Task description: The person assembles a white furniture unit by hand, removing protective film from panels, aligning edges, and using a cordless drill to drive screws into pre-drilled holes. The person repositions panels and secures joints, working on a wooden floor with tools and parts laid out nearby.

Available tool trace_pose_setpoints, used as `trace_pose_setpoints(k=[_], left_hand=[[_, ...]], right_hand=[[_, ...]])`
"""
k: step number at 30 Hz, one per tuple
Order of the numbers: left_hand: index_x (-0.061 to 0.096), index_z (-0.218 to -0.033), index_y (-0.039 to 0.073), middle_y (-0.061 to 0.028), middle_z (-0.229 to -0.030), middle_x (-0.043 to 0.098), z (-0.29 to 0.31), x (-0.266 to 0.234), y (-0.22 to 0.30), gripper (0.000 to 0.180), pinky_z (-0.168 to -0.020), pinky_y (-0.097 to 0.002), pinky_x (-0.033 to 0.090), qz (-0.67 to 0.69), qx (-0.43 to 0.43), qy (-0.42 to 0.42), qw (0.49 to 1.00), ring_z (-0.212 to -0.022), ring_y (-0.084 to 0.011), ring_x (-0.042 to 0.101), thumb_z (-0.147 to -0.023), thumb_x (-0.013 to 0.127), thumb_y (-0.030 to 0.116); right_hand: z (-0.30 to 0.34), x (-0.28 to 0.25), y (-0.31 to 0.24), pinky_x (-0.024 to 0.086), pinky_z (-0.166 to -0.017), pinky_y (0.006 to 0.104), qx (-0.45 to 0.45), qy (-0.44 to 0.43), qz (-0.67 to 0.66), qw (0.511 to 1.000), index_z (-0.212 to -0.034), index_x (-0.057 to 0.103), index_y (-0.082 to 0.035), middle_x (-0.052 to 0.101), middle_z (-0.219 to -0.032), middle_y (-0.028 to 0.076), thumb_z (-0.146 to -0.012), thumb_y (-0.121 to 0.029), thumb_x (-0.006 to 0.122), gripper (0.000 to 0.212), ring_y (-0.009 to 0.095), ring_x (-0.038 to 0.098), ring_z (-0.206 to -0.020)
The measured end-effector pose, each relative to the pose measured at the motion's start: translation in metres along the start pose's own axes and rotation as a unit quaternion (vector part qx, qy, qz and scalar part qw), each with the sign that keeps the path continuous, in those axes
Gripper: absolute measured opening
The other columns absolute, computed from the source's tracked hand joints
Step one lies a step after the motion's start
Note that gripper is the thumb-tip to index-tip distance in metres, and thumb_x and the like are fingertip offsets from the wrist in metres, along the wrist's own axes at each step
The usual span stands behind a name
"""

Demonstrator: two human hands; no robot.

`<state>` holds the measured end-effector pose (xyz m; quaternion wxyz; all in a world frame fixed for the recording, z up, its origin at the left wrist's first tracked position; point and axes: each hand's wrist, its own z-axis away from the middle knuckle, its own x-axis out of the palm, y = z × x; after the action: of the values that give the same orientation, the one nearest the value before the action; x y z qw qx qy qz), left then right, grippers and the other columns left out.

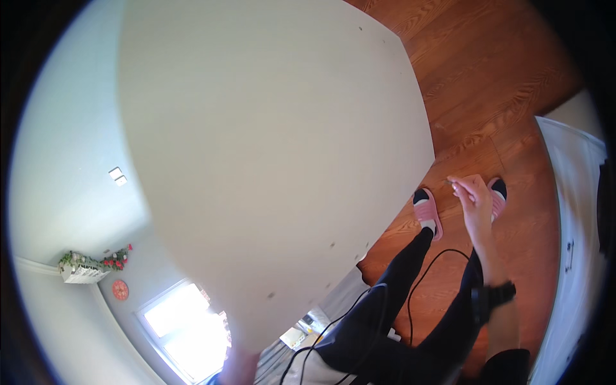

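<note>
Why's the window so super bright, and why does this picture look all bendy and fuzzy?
In the head view, the window is washed out by glare; also in the head view, the fisheye lens bows the edge of the white furniture and leaves dark corners; there too, the left edge of the big pale panel is hazy, while the right hand looks sharper.

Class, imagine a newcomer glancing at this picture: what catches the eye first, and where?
A huge pale panel dominates, spreading from the top edge through the middle of the picture. To its right, the right hand pinches something small and dark, too tiny to identify, while pink slippers stand out nearby against the reddish wooden floor. At lower left, a window glares white.
</note>
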<state>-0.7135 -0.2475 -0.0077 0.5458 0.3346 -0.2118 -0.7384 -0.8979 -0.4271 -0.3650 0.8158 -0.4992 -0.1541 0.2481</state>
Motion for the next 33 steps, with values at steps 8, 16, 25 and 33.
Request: trace_pose_setpoints(k=[8,16,25,33], left_hand=[[0.052,-0.13,0.006,-0.0096,-0.116,0.063,0.029,0.049,0.0,0.055,-0.093,-0.0364,0.049,0.224,-0.037,-0.092,0.97,-0.108,-0.022,0.062,-0.077,0.067,0.016],[0.051,-0.13,0.005,-0.0102,-0.116,0.064,0.038,0.052,0.004,0.067,-0.092,-0.0347,0.05,0.254,-0.048,-0.041,0.965,-0.106,-0.0208,0.063,-0.069,0.079,0.008],[0.047,-0.134,0.008,-0.0071,-0.129,0.056,0.03,0.024,0.003,0.046,-0.096,-0.0413,0.047,0.237,-0.059,-0.061,0.968,-0.119,-0.023,0.055,-0.101,0.048,0.039],[0.049,-0.131,0.006,-0.005,-0.123,0.058,0.028,0.014,0.002,0.043,-0.093,-0.0342,0.046,0.196,-0.057,-0.106,0.973,-0.113,-0.018,0.056,-0.103,0.045,0.038]], right_hand=[[0.126,0.035,-0.243,0.051,-0.062,0.0218,-0.096,-0.047,-0.157,0.982,-0.09,0.069,0.0,0.065,-0.088,0.006,-0.08,0.004,0.072,0.011,0.011,0.064,-0.076],[0.122,0.074,-0.247,0.045,-0.052,0.0247,-0.198,-0.041,-0.089,0.975,-0.085,0.069,-0.002,0.063,-0.081,0.005,-0.077,0.001,0.074,0.01,0.014,0.063,-0.066],[0.117,0.074,-0.259,0.049,-0.06,0.0223,-0.181,-0.092,-0.009,0.979,-0.084,0.07,-0.003,0.065,-0.08,0.004,-0.078,0.0,0.074,0.008,0.013,0.064,-0.067],[0.124,0.075,-0.257,0.051,-0.074,0.0217,-0.019,-0.141,-0.134,0.981,-0.099,0.069,0.001,0.067,-0.092,0.006,-0.084,0.004,0.069,0.015,0.012,0.067,-0.08]])
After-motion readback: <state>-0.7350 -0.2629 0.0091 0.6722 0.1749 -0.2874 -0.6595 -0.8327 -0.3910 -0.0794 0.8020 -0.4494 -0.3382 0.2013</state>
